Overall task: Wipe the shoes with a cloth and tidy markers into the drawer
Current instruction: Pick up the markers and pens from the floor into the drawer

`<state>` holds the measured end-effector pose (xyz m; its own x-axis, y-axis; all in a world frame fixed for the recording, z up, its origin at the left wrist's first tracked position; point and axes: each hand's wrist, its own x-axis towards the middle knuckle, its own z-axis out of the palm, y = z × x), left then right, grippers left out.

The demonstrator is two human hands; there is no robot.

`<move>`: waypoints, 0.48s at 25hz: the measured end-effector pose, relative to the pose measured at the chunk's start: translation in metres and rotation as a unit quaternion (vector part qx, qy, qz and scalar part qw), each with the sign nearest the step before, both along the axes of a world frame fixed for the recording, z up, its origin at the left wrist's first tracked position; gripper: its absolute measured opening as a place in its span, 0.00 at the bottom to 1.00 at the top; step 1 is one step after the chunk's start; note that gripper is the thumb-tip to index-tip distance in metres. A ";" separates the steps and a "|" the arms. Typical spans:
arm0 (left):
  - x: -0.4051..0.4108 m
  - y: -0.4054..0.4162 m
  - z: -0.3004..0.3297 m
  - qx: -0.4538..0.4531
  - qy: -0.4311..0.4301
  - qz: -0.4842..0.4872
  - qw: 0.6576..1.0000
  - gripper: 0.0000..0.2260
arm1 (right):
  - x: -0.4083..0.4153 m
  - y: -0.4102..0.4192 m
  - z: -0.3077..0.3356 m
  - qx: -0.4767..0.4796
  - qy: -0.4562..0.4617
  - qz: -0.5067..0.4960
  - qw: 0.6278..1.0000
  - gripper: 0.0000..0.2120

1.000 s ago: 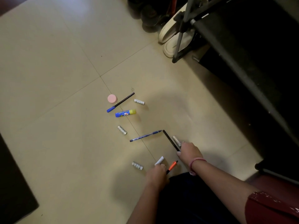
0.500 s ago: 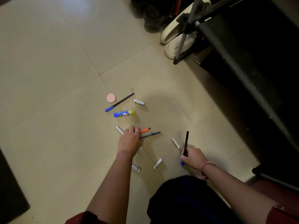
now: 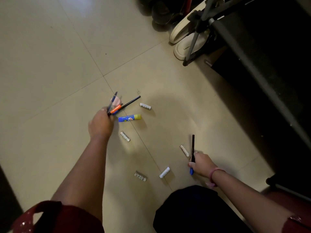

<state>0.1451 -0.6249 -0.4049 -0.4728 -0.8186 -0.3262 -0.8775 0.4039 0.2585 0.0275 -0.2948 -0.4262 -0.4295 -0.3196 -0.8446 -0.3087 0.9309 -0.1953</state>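
Observation:
My left hand (image 3: 100, 124) grips an orange marker (image 3: 116, 109) and a blue pen (image 3: 112, 101), reaching over a black pen with a blue cap (image 3: 130, 102) on the tiled floor. My right hand (image 3: 201, 163) holds a black marker with a blue end (image 3: 193, 149) upright near my knee. A blue and yellow glue stick (image 3: 129, 118) lies just right of my left hand. White shoes (image 3: 182, 35) stand at the top right under a dark rack. No cloth or drawer is in view.
Several small white cylinders lie scattered on the floor, such as one (image 3: 145, 106) by the pens and one (image 3: 184, 150) beside my right hand. A pink round lid (image 3: 116, 101) sits behind the held pens. A dark metal rack (image 3: 252, 64) fills the right side.
My left hand has picked up the blue pen along with the orange marker and moved up and left toward the black pen. My right hand has stayed with its marker.

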 end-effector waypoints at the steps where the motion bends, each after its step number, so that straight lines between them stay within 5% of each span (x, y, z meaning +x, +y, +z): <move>1: -0.001 -0.008 -0.002 -0.003 -0.015 0.009 1.000 0.11 | -0.001 0.000 0.000 0.002 0.001 0.005 1.000 0.06; 6: -0.008 -0.007 -0.017 0.059 -0.074 0.004 0.995 0.16 | -0.003 0.001 -0.004 0.004 0.006 0.017 1.000 0.09; 12: 0.000 0.000 -0.025 -0.036 -0.131 -0.032 0.990 0.10 | -0.003 0.001 -0.003 -0.003 0.007 0.015 1.000 0.10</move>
<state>0.1451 -0.6246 -0.4302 -0.4311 -0.8154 -0.3864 -0.8830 0.4693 -0.0051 0.0241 -0.2942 -0.4294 -0.4310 -0.3372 -0.8370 -0.3394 0.9200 -0.1959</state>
